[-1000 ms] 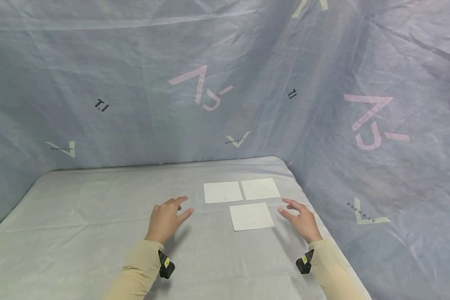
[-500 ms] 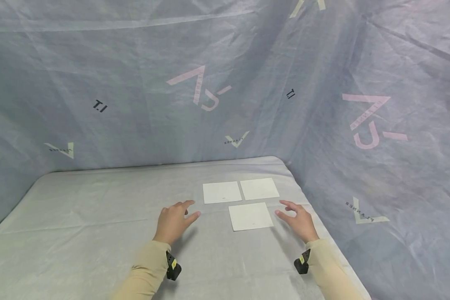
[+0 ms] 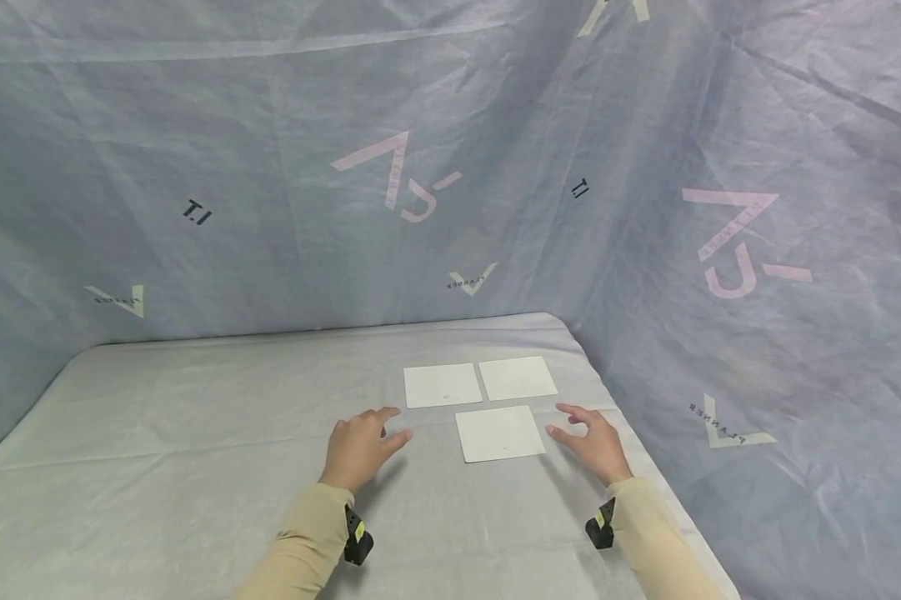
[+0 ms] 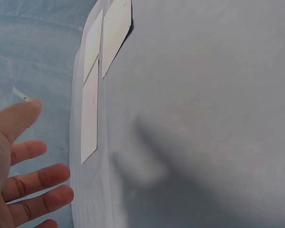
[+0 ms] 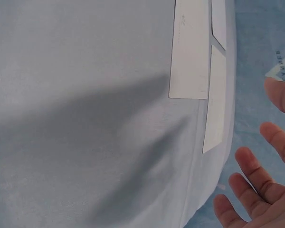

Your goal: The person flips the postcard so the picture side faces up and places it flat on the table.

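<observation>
Three white rectangular cards lie flat on the cloth-covered table. The near card (image 3: 500,434) is in front; the far left card (image 3: 442,386) and the far right card (image 3: 518,378) sit side by side behind it. Left of the near card, my left hand (image 3: 357,451) hovers with its thumb and fingers spread apart, holding nothing. My right hand (image 3: 595,444) hovers just to the right of the same card, likewise holding nothing. Both wrist views show relaxed, parted fingers and hand shadows on the cloth. Small faint marks show on the near and far left cards.
Pale grey cloth (image 3: 157,467) covers the table. Behind it and along the right hangs a blue-grey fabric wall (image 3: 270,167) with printed letters. The table's right edge runs close beside my right hand.
My left hand has moved right, toward the near card. My right hand has shifted slightly left and down. The cards stay in their places on the table.
</observation>
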A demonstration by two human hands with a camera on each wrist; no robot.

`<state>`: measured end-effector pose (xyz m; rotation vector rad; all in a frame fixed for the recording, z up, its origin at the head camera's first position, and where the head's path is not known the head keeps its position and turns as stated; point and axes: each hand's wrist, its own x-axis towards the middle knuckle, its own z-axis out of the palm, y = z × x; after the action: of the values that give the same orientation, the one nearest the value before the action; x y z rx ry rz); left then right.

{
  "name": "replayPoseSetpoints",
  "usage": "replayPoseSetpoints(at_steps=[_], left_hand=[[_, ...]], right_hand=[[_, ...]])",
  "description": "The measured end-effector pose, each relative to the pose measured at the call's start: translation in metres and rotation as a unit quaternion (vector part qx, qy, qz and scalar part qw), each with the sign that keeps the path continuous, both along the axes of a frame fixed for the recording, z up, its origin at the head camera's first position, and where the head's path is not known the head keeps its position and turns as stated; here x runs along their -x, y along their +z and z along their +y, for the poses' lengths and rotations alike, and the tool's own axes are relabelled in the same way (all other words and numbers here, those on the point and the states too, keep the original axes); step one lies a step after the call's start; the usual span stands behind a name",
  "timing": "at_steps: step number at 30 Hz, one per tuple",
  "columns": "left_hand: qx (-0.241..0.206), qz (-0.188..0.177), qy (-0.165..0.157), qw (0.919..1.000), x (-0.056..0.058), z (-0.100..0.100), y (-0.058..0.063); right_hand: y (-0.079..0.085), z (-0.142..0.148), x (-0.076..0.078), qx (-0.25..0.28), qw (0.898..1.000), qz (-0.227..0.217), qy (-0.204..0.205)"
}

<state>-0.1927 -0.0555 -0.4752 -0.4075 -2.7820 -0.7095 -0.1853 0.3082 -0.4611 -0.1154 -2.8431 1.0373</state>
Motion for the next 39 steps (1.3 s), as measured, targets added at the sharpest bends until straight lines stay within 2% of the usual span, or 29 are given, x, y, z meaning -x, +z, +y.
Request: replayPoseSetpoints(at_steps=[6, 17, 30, 39], left_hand=[[0.002, -0.01, -0.01, 0.9999, 0.001, 0.008, -0.005], [0.016, 0.005, -0.03, 0.9994, 0.004, 0.029, -0.012], [0.044, 0.011, -0.037, 0.9983, 0.008, 0.051, -0.01], [0.064, 0.018, -0.038, 0.9971, 0.01, 0.06, -0.014]], right_hand=[[-0.003, -0.001, 0.003, -0.007, 1.0, 0.007, 0.015], [-0.008, -0.003, 0.005, -0.021, 0.999, 0.012, 0.027], [-0.018, -0.003, 0.012, -0.037, 0.999, 0.024, 0.031], [-0.022, -0.006, 0.015, -0.045, 0.998, 0.021, 0.032]])
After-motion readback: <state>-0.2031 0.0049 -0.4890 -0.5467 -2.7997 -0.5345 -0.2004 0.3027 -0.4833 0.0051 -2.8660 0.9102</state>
